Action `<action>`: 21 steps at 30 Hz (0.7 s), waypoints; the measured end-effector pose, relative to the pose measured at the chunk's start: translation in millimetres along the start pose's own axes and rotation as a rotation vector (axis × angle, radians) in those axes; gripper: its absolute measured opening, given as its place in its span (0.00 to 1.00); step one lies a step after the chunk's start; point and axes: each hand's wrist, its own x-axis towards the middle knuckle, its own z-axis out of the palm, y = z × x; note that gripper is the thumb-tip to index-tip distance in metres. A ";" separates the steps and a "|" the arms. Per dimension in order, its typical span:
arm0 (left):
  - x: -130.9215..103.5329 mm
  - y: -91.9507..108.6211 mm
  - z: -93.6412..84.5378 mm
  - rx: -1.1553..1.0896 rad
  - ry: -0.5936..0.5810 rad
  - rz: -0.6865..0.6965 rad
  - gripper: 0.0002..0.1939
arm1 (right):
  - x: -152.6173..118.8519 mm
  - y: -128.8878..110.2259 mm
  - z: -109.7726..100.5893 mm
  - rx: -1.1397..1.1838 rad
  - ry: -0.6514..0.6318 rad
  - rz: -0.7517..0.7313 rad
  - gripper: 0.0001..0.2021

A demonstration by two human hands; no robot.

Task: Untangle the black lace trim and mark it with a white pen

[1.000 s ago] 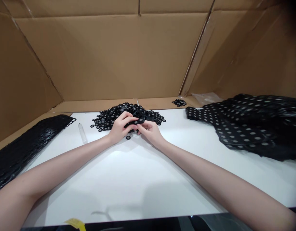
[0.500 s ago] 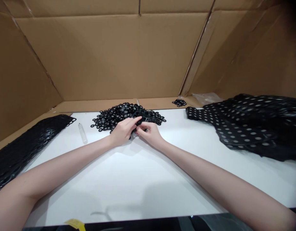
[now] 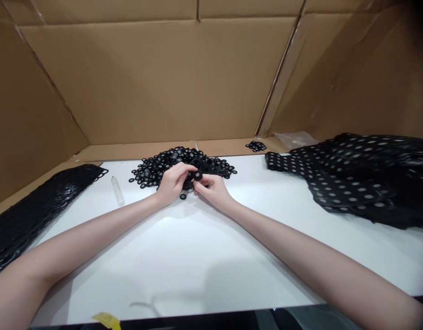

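A heap of small black rings [image 3: 156, 167] lies at the back middle of the white table [image 3: 184, 266]. At the heap's front edge, my left hand [image 3: 173, 181] is closed, its thumb and fingers around black pieces. My right hand [image 3: 213, 190] pinches beside it, fingertips at the same dark pieces. One round black piece [image 3: 197, 175] shows between the fingertips of both hands. Just below my left fingers, another black ring [image 3: 183, 196] is visible. Exactly which piece each hand grips is hard to make out.
Stacked black mesh strips [image 3: 42, 206] lie at the left, beside a clear tube [image 3: 117, 190]. Black sheets with pale dots [image 3: 352, 192] spread over the right. A small ring pile [image 3: 256, 146] and clear plastic [image 3: 296, 139] sit near the cardboard wall [image 3: 146, 82].
My left hand has shifted slightly left and its fingers have drawn back, showing more of the black pieces. My right hand has barely moved.
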 end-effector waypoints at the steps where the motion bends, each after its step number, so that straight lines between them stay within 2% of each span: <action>1: -0.1 1.4 -0.3 0.007 -0.028 0.027 0.14 | 0.3 0.9 0.2 0.002 0.002 0.002 0.09; 5: -0.5 5.1 0.4 0.033 -0.109 0.052 0.12 | 1.0 3.3 1.0 0.013 0.003 -0.009 0.09; 13: -0.5 2.7 1.6 0.075 -0.040 0.049 0.11 | -0.3 -0.8 -1.7 0.041 0.079 0.009 0.12; 21: -0.2 3.7 -0.1 0.072 -0.027 0.022 0.11 | -1.4 -2.9 -2.5 0.011 0.023 -0.032 0.12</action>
